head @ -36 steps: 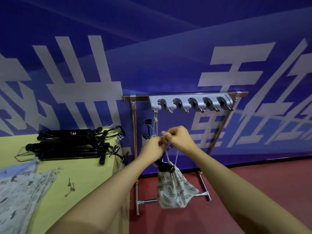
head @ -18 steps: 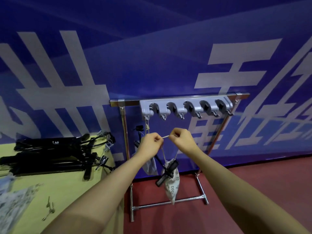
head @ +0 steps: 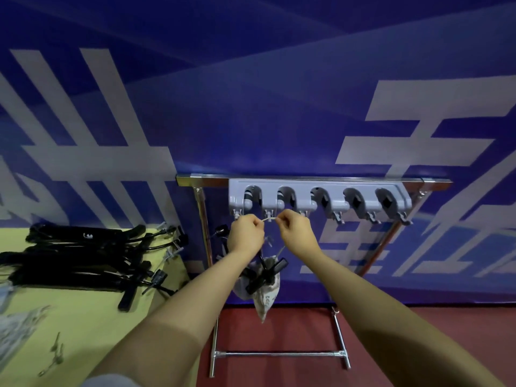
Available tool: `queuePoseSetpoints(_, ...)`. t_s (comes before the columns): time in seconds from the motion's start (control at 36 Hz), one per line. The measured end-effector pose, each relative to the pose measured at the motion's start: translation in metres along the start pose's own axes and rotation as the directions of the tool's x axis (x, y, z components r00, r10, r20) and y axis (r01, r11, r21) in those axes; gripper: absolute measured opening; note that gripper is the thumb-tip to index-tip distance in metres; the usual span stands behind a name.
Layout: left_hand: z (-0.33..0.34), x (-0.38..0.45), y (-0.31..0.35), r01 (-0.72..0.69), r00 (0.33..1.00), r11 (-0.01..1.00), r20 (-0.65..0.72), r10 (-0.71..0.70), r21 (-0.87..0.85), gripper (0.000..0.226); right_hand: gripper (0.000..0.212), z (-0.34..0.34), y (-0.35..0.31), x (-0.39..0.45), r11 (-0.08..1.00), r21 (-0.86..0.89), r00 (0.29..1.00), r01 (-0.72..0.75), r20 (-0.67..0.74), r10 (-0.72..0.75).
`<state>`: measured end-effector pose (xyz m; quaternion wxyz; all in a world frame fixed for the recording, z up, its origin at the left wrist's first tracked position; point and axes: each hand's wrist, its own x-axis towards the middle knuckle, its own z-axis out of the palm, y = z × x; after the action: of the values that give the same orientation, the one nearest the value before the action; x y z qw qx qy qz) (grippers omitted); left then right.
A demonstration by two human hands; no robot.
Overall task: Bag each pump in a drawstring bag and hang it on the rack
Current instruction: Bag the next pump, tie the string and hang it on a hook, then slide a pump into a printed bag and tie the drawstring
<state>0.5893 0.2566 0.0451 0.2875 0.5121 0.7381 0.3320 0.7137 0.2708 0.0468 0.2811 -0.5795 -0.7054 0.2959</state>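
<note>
Looking down first at the yellow-green counter (head: 83,317) on the left, there are small metal clips (head: 54,353) near its front edge and patterned cloth (head: 16,331) at the far left margin. Further back on it lies a heap of black pumps (head: 83,261), hoses trailing toward the counter's right edge. To the right the floor (head: 391,331) is dark red, and the metal rack (head: 279,353) stands on it with its foot bar nearest.

Both forearms reach in from below. Hanging between them is the drawstring bag (head: 265,297), light with a leaf print, a black pump handle (head: 265,275) poking out of its gathered mouth. Another bag seems to hang just behind it, partly hidden.

Up at the grip now: the left hand (head: 247,233) and the right hand (head: 296,231) are each curled tight, pinching the cord (head: 269,218) stretched between them, just under the grey hook strip (head: 318,202) near its second hook from the left. Behind it all runs a blue banner wall (head: 251,93) with big white lettering.
</note>
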Motion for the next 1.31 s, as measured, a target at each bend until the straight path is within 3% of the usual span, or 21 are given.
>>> queuePoseSetpoints(0.17,0.012,0.005,-0.005,-0.014,0.999,0.996,0.04,0.01,0.09,0.03,0.02,0.011,0.007,0.005,0.997,-0.076,0.998,-0.025,0.053,0.029)
queuePoseSetpoints(0.31,0.012,0.004,-0.008,-0.08,0.992,0.991,0.11,0.067,0.11,0.017,0.022,0.016,0.008,0.002,0.972,-0.231,0.998,-0.051,0.023,0.058)
queuePoseSetpoints(0.72,-0.051,-0.023,-0.067,-0.089,0.996,0.986,0.045,0.083,0.141,0.019,0.016,0.053,-0.026,-0.028,0.984,-0.173,0.99,-0.031,0.131,0.054)
queuePoseSetpoints(0.94,-0.123,-0.034,-0.136,-0.043,0.999,0.99,0.009,0.042,0.131,0.013,0.017,0.122,-0.088,-0.053,0.993,-0.119,0.984,0.014,0.178,0.008)
queuePoseSetpoints(1.31,-0.271,-0.064,-0.272,0.116,0.991,0.984,-0.077,-0.107,0.136,0.02,0.016,0.288,-0.2,-0.085,0.995,-0.067,0.952,0.077,0.302,-0.054)
